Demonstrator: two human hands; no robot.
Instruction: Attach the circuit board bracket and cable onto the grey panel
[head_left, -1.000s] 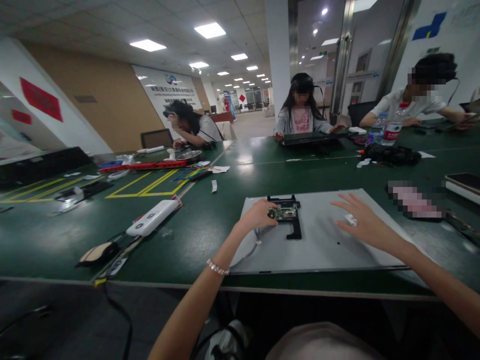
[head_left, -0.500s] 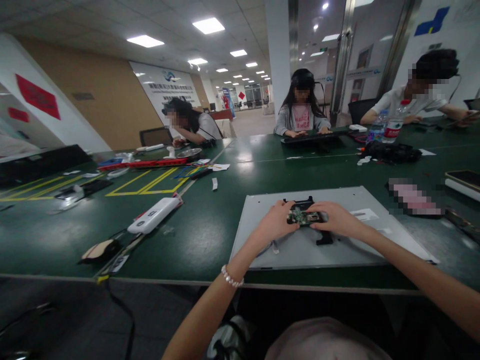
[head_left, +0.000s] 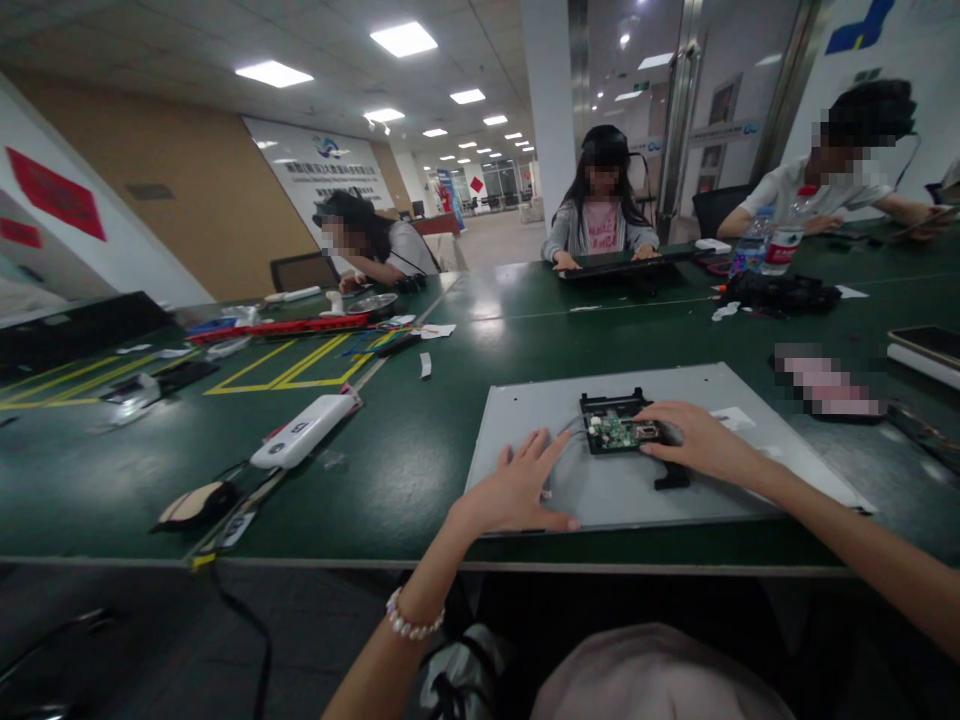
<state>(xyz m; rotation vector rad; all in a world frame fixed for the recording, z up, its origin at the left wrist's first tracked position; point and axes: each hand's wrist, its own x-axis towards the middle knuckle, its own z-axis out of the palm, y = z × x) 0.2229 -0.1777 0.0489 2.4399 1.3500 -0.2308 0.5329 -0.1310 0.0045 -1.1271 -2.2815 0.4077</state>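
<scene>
A light grey panel (head_left: pixel 720 490) lies flat on the green table. On it rests a black plastic bracket (head_left: pixel 673 478) with a green circuit board (head_left: pixel 615 431) over it. Thin wires run from the board's left end towards my left hand (head_left: pixel 523 485), whose fingers are spread over the panel and hold nothing. At the board's right end, my right hand (head_left: pixel 694 440) grips the board between thumb and fingers. A beaded bracelet (head_left: pixel 412 622) is on my left wrist.
To the left lie a white device (head_left: pixel 307 430) and a beige-and-black mouse-like object (head_left: pixel 196 505). A phone (head_left: pixel 832 385) is right of the panel. Bottles (head_left: pixel 784 245) stand further back. Three people sit across the table, one with hands on a dark panel (head_left: pixel 619 268).
My left hand has let go of the board, moved left and down, and spread its fingers. My right hand remains at the board, slightly further right. More of the bracket and wires shows.
</scene>
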